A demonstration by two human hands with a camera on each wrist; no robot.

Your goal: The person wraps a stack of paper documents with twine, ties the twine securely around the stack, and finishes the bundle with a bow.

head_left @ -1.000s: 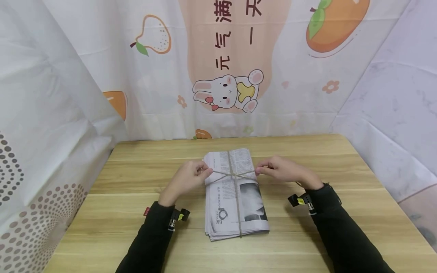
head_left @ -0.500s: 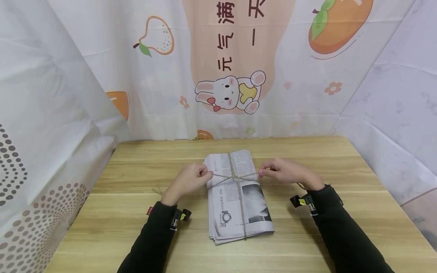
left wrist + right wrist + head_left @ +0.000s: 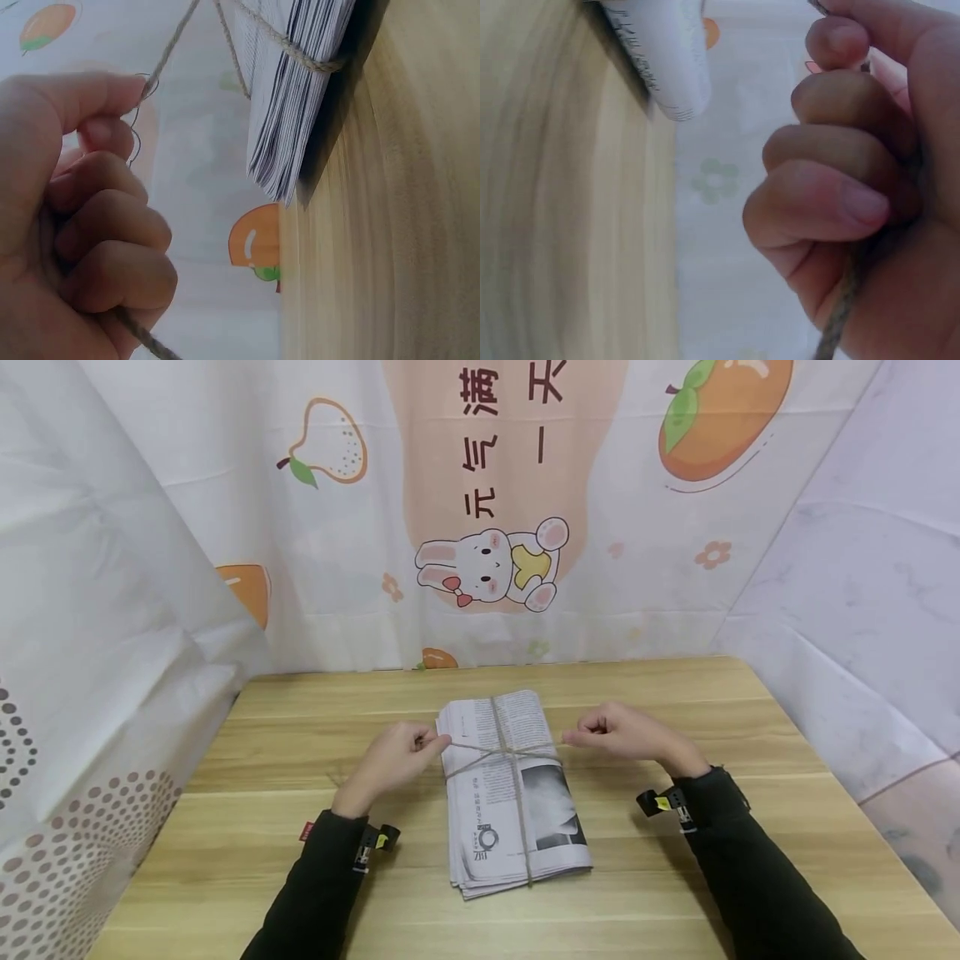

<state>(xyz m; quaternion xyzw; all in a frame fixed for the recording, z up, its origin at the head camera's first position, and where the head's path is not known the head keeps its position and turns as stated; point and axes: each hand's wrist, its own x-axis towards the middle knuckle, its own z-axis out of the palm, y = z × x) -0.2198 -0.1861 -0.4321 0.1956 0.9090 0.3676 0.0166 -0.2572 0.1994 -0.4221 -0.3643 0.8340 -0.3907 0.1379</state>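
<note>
A stack of folded newspapers (image 3: 495, 810) lies on the wooden table, bound lengthwise and crosswise with brown twine (image 3: 517, 793). The strands cross on the upper part of the stack. My left hand (image 3: 393, 760), beside the stack's left edge, pinches one twine end between thumb and forefinger. In the left wrist view the other fingers curl round the twine (image 3: 171, 45), whose tail comes out below them. On the opposite side my right hand (image 3: 622, 733) pinches the other end. Its fingers (image 3: 832, 157) are curled too, with twine running through the palm. Both ends are drawn out sideways above the paper.
The wooden table (image 3: 637, 893) reaches back to a white printed curtain (image 3: 322, 568) with fruit and a rabbit. Pale cloth (image 3: 847, 610) hangs on the right, and more white cloth (image 3: 112, 610) hangs on the left. Each wrist wears a small camera.
The head view has shifted slightly. The left hand has drawn a little outward from the stack, and the twine between the hands still runs across the paper.
</note>
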